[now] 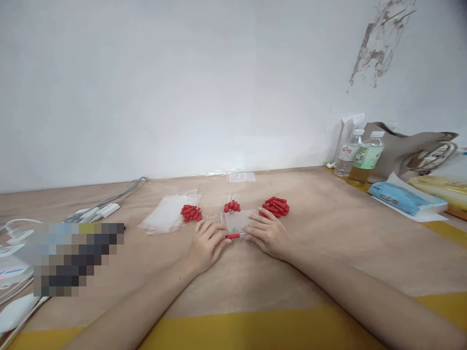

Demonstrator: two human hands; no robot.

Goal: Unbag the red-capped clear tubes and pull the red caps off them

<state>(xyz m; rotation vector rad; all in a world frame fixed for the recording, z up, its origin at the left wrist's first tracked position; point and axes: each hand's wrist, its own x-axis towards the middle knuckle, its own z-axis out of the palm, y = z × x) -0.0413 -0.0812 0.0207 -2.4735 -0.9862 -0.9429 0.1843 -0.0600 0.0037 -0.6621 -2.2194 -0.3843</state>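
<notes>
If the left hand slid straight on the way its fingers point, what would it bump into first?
The left hand points up and to the right, already touching the row of clear tubes. Past those, it would probably meet the small red cluster, though depth is hard to judge.

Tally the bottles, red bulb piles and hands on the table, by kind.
Bottles: 2
Red bulb piles: 3
Hands: 2, left hand and right hand
Total: 7
</notes>
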